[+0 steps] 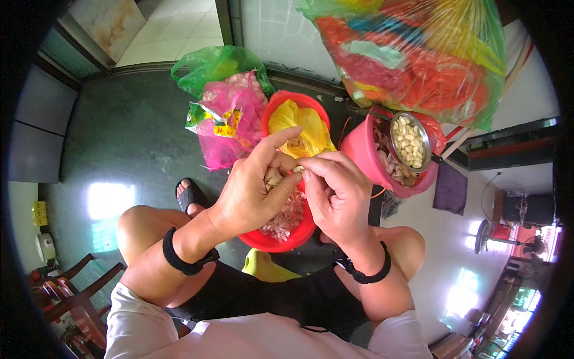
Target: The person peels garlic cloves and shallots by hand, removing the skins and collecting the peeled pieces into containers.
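Several unpeeled garlic cloves (272,178) are cupped in my left hand (245,194), index finger raised. My right hand (338,197) pinches a small clove (298,169) against my left fingertips. Directly below both hands is a red basin (251,242) holding papery skins (278,224), partly hidden by my hands. Behind it stands a red container (281,96) lined with a yellow bag (305,122). To the right, a pink bucket (357,155) holds more garlic and skins, with a steel bowl (427,145) of peeled cloves (408,137) resting on it.
Pink and green bags (218,149) of garlic lie beyond my left hand. A large bag (406,60) of colourful plastic bags rises behind the bucket. Wooden furniture (66,299) is at lower left, a standing fan (481,236) at right. A glass door (269,42) edges the floor ahead.
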Tool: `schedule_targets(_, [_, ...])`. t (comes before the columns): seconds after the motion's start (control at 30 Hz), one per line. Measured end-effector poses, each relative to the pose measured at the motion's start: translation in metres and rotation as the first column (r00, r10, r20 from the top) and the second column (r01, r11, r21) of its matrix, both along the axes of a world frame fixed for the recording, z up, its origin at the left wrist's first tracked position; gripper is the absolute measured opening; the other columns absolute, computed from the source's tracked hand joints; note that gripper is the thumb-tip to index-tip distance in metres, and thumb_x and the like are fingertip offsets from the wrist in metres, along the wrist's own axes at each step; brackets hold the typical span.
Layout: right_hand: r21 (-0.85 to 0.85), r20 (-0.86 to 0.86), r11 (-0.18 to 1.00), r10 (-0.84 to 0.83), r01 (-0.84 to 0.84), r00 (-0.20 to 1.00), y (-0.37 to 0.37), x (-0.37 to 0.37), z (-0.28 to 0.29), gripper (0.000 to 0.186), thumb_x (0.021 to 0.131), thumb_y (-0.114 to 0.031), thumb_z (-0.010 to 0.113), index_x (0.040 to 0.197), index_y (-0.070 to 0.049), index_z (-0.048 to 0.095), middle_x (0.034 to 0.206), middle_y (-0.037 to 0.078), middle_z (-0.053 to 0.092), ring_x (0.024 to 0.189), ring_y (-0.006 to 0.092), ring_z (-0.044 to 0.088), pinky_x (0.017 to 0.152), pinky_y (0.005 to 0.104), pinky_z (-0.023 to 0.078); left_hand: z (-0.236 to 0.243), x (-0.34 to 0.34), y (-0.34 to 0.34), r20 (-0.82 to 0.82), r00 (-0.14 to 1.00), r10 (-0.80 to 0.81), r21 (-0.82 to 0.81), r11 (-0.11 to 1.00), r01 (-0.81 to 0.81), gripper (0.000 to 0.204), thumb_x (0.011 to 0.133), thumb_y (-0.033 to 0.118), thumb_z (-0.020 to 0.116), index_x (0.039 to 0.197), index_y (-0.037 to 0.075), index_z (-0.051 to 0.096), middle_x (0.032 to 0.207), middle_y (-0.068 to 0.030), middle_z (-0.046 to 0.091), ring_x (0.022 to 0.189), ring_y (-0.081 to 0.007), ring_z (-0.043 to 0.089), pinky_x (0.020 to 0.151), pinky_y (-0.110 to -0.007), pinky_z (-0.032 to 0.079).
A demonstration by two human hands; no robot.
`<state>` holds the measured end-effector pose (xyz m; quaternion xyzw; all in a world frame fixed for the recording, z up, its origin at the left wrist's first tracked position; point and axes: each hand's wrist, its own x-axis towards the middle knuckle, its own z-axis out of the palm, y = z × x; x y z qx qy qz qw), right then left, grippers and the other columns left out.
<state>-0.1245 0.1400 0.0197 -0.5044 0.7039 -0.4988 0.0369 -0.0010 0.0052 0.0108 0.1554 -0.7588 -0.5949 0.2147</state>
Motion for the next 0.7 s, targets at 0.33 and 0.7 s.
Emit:
schedule_targets(0.33, [0.056, -0.201, 0.998, -0.006, 0.017, 0.980, -0.003, -0.007, -0.013, 0.018, 0.082, 0.001, 0.073, 0.097, -0.005, 0.064, 0.087, 0.012, 0.067, 0.072, 0.0332, 0.069, 0.062, 0.0427, 0.056, 0.000, 0.002, -0.003, 0.157, 0.988, 0.007, -0.010, 1.000, -0.005, 0.031, 0.087, 0.004, 0.078, 0.116, 0.002, 0.066, 0.087, -0.0068, 0.071, 0.076, -0.0166, 0.067, 0.069, -0.031, 0.054])
schedule_targets(0.7, [0.204, -0.293, 0.979, 0.072, -0.011, 0.953, -0.005, -0.005, -0.021, 0.015, 0.079, 0.000, 0.070, 0.090, -0.005, 0.062, 0.084, 0.012, 0.064, 0.071, 0.0348, 0.066, 0.062, 0.0439, 0.055, -0.007, 0.006, -0.010, 0.083, 0.992, 0.096, -0.335, 0.940, -0.063, 0.012, 0.082, 0.004, 0.081, 0.092, 0.001, 0.074, 0.074, -0.0134, 0.070, 0.063, -0.0139, 0.064, 0.060, -0.032, 0.053])
